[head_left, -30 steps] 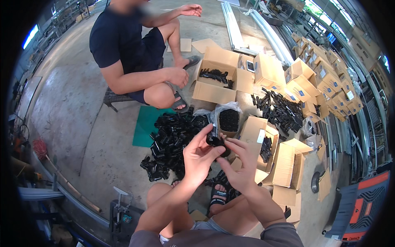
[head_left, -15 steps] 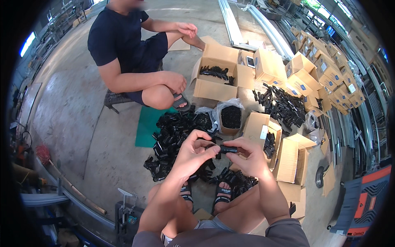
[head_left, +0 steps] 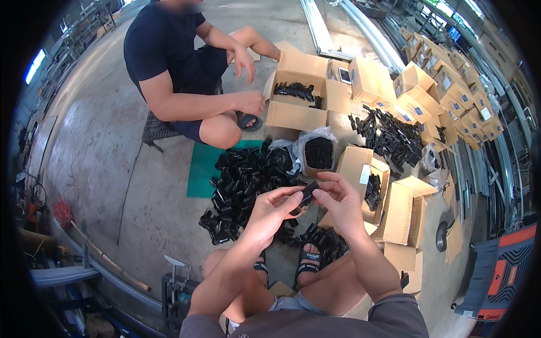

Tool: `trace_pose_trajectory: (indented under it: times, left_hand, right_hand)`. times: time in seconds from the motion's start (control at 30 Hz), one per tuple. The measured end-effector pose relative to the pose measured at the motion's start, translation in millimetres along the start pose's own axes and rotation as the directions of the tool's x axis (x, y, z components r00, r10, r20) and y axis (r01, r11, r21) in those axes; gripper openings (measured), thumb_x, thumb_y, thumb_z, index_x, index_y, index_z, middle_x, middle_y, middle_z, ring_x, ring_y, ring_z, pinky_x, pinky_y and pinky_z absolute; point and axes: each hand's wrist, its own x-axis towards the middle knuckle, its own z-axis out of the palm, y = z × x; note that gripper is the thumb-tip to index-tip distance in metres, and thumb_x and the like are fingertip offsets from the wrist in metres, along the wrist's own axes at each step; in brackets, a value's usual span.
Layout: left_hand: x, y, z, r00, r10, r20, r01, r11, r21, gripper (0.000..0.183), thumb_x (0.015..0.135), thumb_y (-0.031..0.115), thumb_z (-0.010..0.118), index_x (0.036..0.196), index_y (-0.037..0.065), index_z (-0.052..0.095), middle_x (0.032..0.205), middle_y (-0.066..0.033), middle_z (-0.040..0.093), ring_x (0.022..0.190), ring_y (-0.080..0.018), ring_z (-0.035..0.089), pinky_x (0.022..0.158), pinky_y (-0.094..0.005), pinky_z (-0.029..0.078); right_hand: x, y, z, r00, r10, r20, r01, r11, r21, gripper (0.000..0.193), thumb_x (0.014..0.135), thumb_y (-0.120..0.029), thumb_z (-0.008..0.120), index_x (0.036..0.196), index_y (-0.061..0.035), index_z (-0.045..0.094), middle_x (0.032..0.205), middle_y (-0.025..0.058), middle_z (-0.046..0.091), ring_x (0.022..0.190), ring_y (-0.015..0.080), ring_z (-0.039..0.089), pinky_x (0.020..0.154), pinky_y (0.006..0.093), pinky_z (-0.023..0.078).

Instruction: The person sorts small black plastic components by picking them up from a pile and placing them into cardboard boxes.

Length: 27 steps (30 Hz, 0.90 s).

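Between my two hands is a short black plastic part (head_left: pixel 307 195), tilted, its upper end toward the right. My left hand (head_left: pixel 275 213) pinches its lower end with thumb and fingers. My right hand (head_left: pixel 341 201) grips the upper end, thumb pressed against it. Fingers cover much of the part, so its exact kind does not show. Below and to the left lies a heap of similar black parts (head_left: pixel 239 183), partly on a green mat (head_left: pixel 200 172). More black parts (head_left: pixel 325 243) lie by my right foot.
Across from me, a person in dark clothes (head_left: pixel 160 56) sits on a woven stool (head_left: pixel 153 132) beside an open carton (head_left: pixel 296 115). A plastic-lined box of small black pieces (head_left: pixel 319 153) stands ahead. Right are loose parts (head_left: pixel 394 135), open cartons (head_left: pixel 396 217) and stacked boxes (head_left: pixel 451 84).
The black part has turned from nearly level to tilted, and my right hand's fingers have risen around it. The other person's lower hand has moved right, toward the open carton.
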Motion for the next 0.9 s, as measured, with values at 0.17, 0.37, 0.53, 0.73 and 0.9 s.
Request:
trace_pose_trajectory:
  times: [0.17, 0.37, 0.53, 0.73, 0.9]
  left_hand:
    - [1, -8, 0, 0.998, -0.005, -0.056, -0.003, 0.991, -0.136, 0.034, 0.096, 0.018, 0.067, 0.123, -0.001, 0.063, 0.105, -0.0079, 0.069, 0.091, -0.0132, 0.068, 0.084, -0.0278, 0.057]
    - [0, -13, 1, 0.998, -0.007, -0.063, -0.004, 0.984, -0.180, 0.035, 0.096, 0.018, 0.066, 0.124, -0.002, 0.061, 0.103, -0.0074, 0.069, 0.089, -0.0127, 0.068, 0.084, -0.0281, 0.058]
    - [2, -13, 3, 0.998, 0.027, -0.060, -0.040, 0.975, -0.220, 0.034, 0.096, 0.018, 0.065, 0.123, -0.002, 0.061, 0.103, -0.0078, 0.069, 0.088, -0.0130, 0.068, 0.085, -0.0296, 0.059]
    - [2, -15, 7, 0.997, 0.042, -0.068, -0.054, 0.982, -0.182, 0.034, 0.096, 0.016, 0.065, 0.125, -0.003, 0.061, 0.107, -0.0097, 0.069, 0.092, -0.0152, 0.069, 0.086, -0.0300, 0.059]
    - [1, -13, 7, 0.998, 0.037, -0.050, -0.046, 0.980, -0.195, 0.036, 0.096, 0.016, 0.065, 0.127, -0.003, 0.059, 0.111, -0.0109, 0.068, 0.096, -0.0172, 0.069, 0.088, -0.0318, 0.059]
  right_hand:
    - [3, 8, 0, 0.999, -0.045, 0.002, 0.045, 0.999, -0.006, 0.034, 0.090, -0.001, 0.068, 0.122, -0.0016, 0.058, 0.107, 0.0071, 0.065, 0.088, 0.0115, 0.064, 0.080, 0.0254, 0.054]
    - [6, 7, -1, 0.999, -0.047, 0.021, 0.049, 0.995, -0.086, 0.024, 0.090, -0.001, 0.069, 0.112, -0.0010, 0.062, 0.103, 0.0053, 0.067, 0.089, 0.0106, 0.064, 0.079, 0.0244, 0.053]
    - [3, 3, -5, 0.996, -0.088, -0.008, 0.087, 0.991, -0.105, 0.022, 0.090, 0.000, 0.068, 0.111, -0.0008, 0.063, 0.101, 0.0043, 0.068, 0.089, 0.0127, 0.065, 0.081, 0.0250, 0.052]
    - [3, 15, -10, 0.996, -0.055, 0.064, 0.064, 0.985, -0.161, 0.019, 0.090, 0.000, 0.068, 0.108, 0.0019, 0.063, 0.100, 0.0045, 0.066, 0.093, 0.0117, 0.064, 0.083, 0.0255, 0.052]
    - [-1, 14, -11, 0.995, -0.067, 0.077, 0.076, 0.989, -0.123, 0.019, 0.088, 0.002, 0.068, 0.107, 0.0026, 0.063, 0.105, 0.0059, 0.061, 0.097, 0.0122, 0.062, 0.083, 0.0251, 0.052]
